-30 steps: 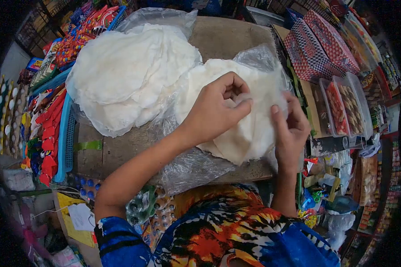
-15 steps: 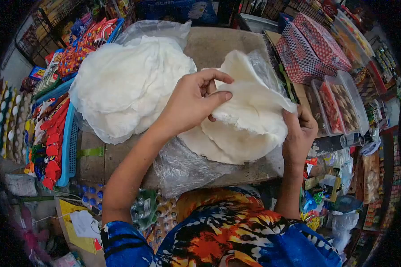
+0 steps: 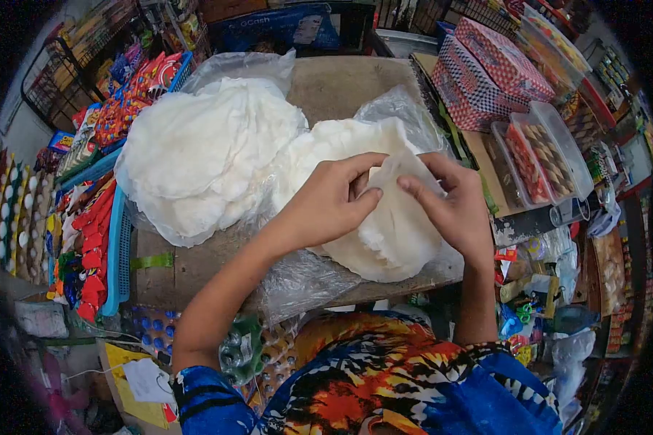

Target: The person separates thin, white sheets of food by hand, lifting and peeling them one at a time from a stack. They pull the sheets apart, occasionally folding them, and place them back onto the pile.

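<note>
Two stacks of round white crackers lie on clear plastic bags on a wooden table point(image 3: 341, 76). The big stack point(image 3: 203, 148) sits at the left. A smaller stack point(image 3: 384, 232) lies in front of me, partly inside a clear plastic bag point(image 3: 305, 272). My left hand point(image 3: 326, 203) pinches the bag's plastic edge over the top cracker. My right hand point(image 3: 450, 206) meets it from the right, fingers also pinching the plastic film. The two hands almost touch at the fingertips.
Checkered red boxes point(image 3: 486, 69) and clear tubs of biscuits point(image 3: 533, 156) stand at the right. A blue basket point(image 3: 116, 246) with red snack packets lines the left edge. Hanging sachets and shelves surround the table. Bottles point(image 3: 239, 351) sit below the front edge.
The lifted, folded crackers have come back down flat onto the small stack. My right hand moved from the stack's right edge up to the top, meeting my left hand.
</note>
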